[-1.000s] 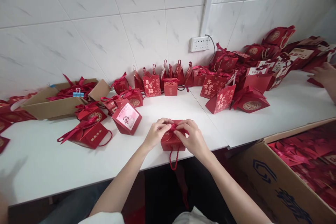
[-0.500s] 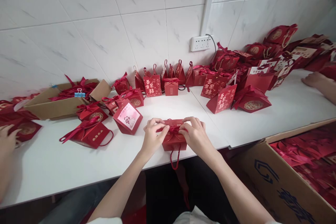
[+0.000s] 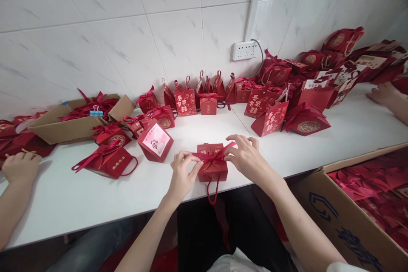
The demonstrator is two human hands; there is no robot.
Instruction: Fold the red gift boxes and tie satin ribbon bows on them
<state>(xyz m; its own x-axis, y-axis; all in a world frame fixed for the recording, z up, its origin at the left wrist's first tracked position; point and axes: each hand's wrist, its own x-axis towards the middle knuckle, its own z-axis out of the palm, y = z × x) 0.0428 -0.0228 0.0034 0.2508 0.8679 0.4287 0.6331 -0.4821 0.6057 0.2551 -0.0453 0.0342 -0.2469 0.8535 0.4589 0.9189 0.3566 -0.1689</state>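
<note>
A small red gift box (image 3: 211,173) with gold print stands at the front edge of the white table, its twisted red cord handle (image 3: 212,193) hanging over the edge. Red ribbon (image 3: 213,157) is tied in a bow across its top. My left hand (image 3: 185,170) pinches the bow's left side between thumb and fingers. On the other side my right hand (image 3: 244,153) has the ribbon's right end between thumb and fingers, drawn out to the upper right. Left of the box sits a red box with a pink picture (image 3: 155,142).
Several red gift boxes (image 3: 185,103) line the back by the tiled wall. At left stands a cardboard tray (image 3: 65,129) of red ribbons with a blue clip. A carton (image 3: 318,204) of red items is at right. Other people's hands (image 3: 22,165) rest at both table ends.
My right hand has moved up and right, pulling the ribbon end out from the bow. My left hand has shifted slightly left and down. The co-worker's hand at left has moved right.
</note>
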